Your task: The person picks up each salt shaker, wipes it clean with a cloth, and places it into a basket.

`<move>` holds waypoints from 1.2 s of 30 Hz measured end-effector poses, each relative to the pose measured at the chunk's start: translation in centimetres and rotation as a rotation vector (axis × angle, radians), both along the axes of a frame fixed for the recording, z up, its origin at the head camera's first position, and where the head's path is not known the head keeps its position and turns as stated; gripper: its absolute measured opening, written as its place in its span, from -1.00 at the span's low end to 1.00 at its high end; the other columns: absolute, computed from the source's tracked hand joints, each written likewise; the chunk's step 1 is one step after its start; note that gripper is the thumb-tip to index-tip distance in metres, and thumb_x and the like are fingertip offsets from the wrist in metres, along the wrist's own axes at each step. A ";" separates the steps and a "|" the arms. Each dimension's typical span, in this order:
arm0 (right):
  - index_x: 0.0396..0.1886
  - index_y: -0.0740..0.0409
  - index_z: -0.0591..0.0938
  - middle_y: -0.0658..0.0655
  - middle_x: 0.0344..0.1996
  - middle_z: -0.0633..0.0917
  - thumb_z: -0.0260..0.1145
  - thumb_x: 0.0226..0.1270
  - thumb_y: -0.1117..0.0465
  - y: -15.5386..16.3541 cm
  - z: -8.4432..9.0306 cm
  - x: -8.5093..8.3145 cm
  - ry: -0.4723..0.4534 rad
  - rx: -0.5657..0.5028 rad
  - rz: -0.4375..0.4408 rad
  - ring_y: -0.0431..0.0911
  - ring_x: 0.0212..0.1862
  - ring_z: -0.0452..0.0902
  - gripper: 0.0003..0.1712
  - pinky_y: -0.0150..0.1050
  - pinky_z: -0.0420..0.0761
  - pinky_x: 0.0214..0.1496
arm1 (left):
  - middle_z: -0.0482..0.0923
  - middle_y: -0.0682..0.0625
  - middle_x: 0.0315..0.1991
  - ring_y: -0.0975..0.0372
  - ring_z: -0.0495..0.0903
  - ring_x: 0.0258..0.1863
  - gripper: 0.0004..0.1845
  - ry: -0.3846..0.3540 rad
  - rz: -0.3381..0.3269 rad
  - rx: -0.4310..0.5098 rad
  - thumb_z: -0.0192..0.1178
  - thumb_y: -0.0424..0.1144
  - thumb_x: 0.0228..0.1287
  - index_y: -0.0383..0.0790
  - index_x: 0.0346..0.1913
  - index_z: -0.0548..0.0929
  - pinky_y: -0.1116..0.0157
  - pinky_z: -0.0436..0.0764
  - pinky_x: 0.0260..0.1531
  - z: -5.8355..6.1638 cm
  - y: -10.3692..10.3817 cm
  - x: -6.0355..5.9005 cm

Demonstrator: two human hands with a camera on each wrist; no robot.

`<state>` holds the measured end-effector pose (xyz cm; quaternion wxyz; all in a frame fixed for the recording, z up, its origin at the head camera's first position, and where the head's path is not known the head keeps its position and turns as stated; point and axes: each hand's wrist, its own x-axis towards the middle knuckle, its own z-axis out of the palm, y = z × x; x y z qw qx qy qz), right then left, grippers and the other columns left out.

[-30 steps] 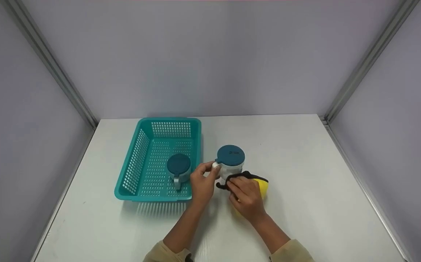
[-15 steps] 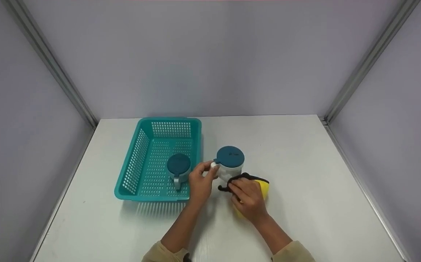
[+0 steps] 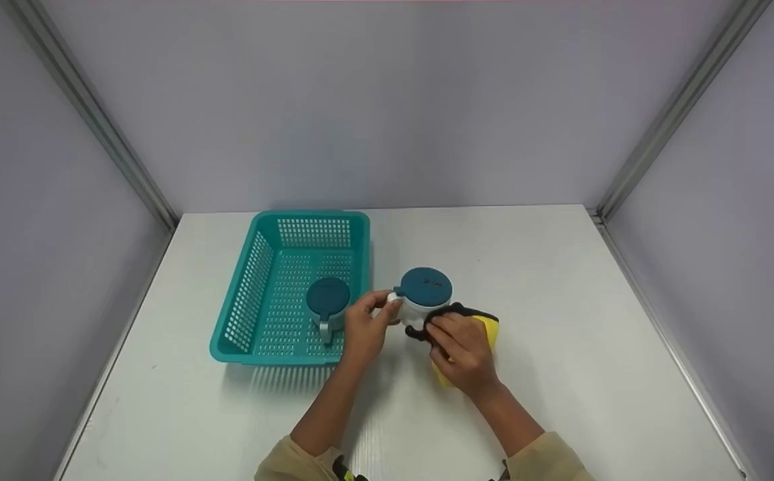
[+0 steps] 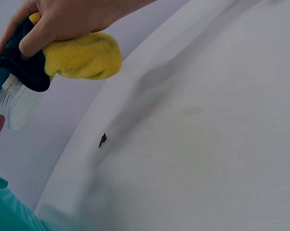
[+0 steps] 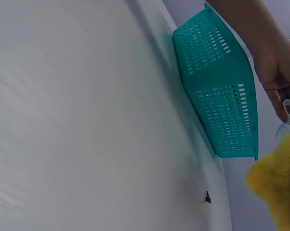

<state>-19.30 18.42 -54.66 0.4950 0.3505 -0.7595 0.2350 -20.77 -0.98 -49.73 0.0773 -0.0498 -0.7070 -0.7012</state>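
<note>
A staged recording booth was seen, not a home: a plain white worktop (image 3: 561, 334) was boxed in by bare lilac wall panels (image 3: 360, 100), which were joined at the corners by aluminium frame rails (image 3: 668, 113).

The white table (image 3: 561, 321) lies bare to the right of the right hand (image 3: 462, 351) and along its near edge, so a hand could pass there without touching anything. The far strip behind the lidded cup (image 3: 424, 298) is bare too, up to the back wall. On the left the teal perforated basket (image 3: 253, 294) stands as the main obstacle; its right wall runs just beside the left hand (image 3: 363, 329), leaving only a narrow gap to the cup. Inside the basket a second lidded cup (image 3: 327, 304) takes up the near right corner, while the rest of its floor is free. The yellow and black cloth (image 3: 484, 325) fills the space directly right of the cup.
</note>
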 end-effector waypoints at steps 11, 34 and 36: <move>-0.12 0.23 0.76 0.13 -0.13 0.75 0.23 0.24 0.26 -0.1 0.4 -0.2 0.022 -0.028 0.003 0.05 -0.09 0.61 -0.71 -0.16 0.55 -0.02 | 0.64 -0.20 -0.26 0.20 0.64 -0.26 -0.82 0.022 -0.014 0.038 0.25 -0.37 0.33 -0.37 -0.07 0.68 0.11 0.74 -0.25 -0.2 -0.2 -0.1; -0.10 0.19 0.76 0.09 -0.12 0.74 0.22 0.27 0.26 -0.5 -2.0 0.7 -0.064 0.015 0.004 0.02 -0.09 0.60 -0.71 -0.17 0.54 -0.07 | 0.67 -0.15 -0.22 0.11 0.66 -0.24 -0.79 -0.015 0.043 0.097 0.29 -0.27 0.32 -0.31 -0.06 0.69 0.20 0.74 -0.31 -2.5 -0.4 -1.6; -0.12 0.20 0.77 0.10 -0.14 0.74 0.22 0.26 0.26 -0.4 -2.1 0.7 -0.043 0.011 0.003 0.02 -0.11 0.60 -0.72 -0.17 0.54 -0.08 | 0.67 -0.15 -0.21 0.09 0.67 -0.22 -0.79 -0.038 0.017 0.101 0.29 -0.27 0.32 -0.30 -0.06 0.69 0.19 0.74 -0.30 -2.5 -0.5 -1.7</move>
